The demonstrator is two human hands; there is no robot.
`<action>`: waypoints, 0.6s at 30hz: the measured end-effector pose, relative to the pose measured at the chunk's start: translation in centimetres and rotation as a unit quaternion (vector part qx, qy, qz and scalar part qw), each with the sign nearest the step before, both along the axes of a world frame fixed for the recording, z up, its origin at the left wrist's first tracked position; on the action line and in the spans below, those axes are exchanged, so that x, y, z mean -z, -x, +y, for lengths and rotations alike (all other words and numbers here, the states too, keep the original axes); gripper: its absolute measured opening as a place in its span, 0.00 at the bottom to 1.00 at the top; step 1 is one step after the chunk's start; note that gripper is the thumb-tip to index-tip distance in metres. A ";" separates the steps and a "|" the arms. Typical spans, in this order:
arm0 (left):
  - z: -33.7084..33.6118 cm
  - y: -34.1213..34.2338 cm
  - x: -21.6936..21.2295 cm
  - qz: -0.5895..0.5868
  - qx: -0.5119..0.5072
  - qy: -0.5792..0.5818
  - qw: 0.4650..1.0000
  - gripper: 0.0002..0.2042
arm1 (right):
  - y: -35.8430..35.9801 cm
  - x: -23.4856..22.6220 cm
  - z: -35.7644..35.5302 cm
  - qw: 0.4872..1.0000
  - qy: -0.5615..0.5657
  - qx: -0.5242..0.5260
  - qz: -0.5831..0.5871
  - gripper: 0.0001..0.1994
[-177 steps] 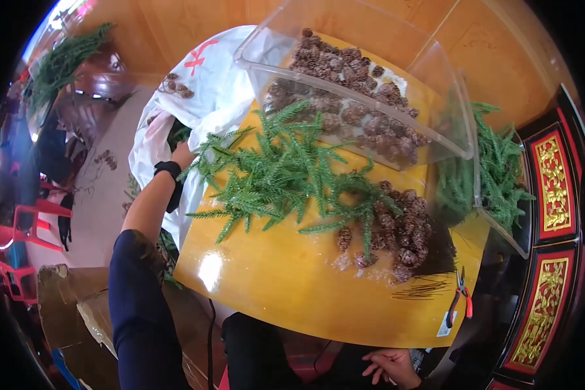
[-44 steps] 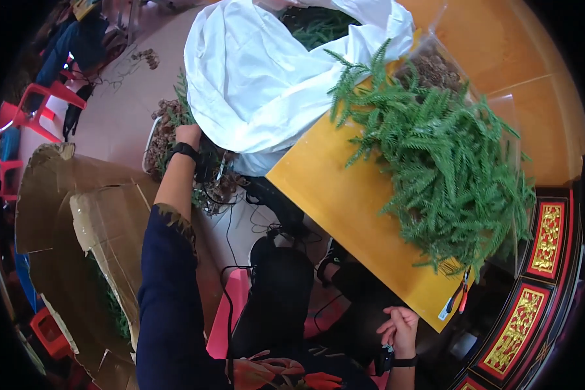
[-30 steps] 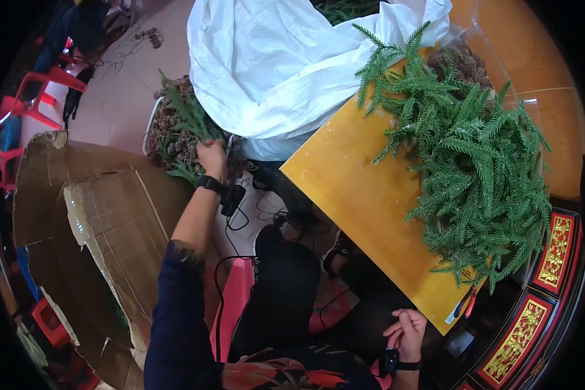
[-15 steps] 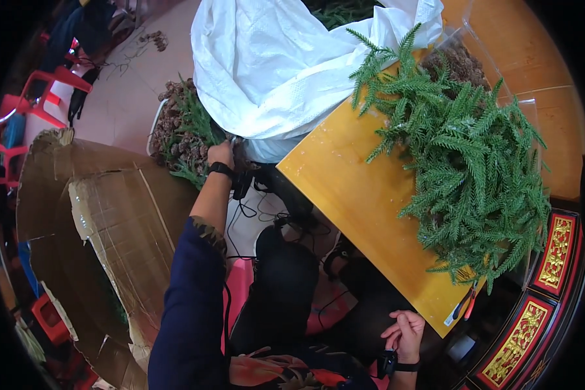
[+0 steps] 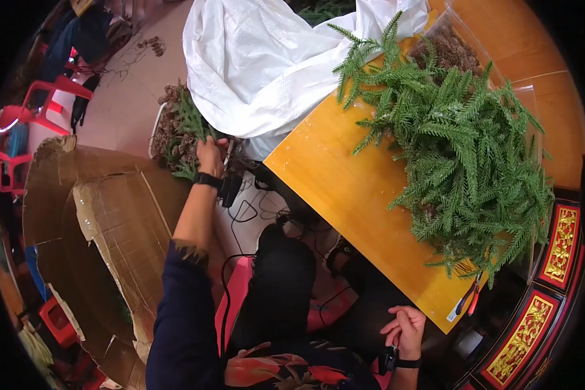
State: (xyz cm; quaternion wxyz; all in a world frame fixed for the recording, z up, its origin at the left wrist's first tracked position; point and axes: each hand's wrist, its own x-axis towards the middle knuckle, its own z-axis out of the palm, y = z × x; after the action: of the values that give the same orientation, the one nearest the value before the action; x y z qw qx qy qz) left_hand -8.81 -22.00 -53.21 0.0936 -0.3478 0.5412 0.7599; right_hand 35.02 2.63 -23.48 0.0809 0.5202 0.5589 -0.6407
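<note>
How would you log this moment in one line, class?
left hand: at green sprigs and brown cones | right hand: near table, nothing visible held | pliers: at table edge

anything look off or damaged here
Yes: the cardboard box at left has ragged, torn edges. A brown cluster lies on the floor, apart from the brown-and-green pile at the left hand. The pliers sit at the edge of the yellow table, the red handle seeming to jut past.
</note>
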 end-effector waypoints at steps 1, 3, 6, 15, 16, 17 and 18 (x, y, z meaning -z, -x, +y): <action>-0.5 -0.6 -1.6 0.038 -0.026 0.000 0.999 0.09 | -0.1 -0.1 0.1 1.000 0.005 -0.002 0.002 0.12; -3.5 -0.8 -2.5 0.144 -0.012 0.119 0.982 0.09 | -0.2 -0.3 0.3 1.000 0.012 -0.003 0.004 0.12; -6.6 -2.1 -3.3 0.268 -0.001 0.338 0.902 0.10 | -0.6 0.0 0.5 1.000 0.008 -0.006 0.014 0.12; -11.2 -8.2 4.5 0.147 0.016 0.252 0.956 0.15 | -1.0 0.3 0.7 0.999 0.031 0.010 0.036 0.12; -11.0 -8.3 5.0 0.145 0.016 0.252 0.957 0.15 | -1.0 0.3 0.7 0.999 0.031 0.010 0.035 0.12; -10.8 -8.2 5.5 0.132 0.060 0.277 0.950 0.15 | -0.9 0.2 0.7 0.999 0.027 0.006 0.028 0.12; -10.7 -8.0 5.9 0.118 0.103 0.303 0.940 0.16 | -0.8 0.1 0.7 0.999 0.024 0.001 0.022 0.12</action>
State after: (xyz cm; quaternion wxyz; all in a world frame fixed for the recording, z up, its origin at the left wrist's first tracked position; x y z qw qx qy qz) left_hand -0.81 -32.70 -59.10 -0.0030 -0.2103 0.7857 0.5818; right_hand 35.87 3.36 -23.54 0.0800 0.5046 0.5446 -0.6651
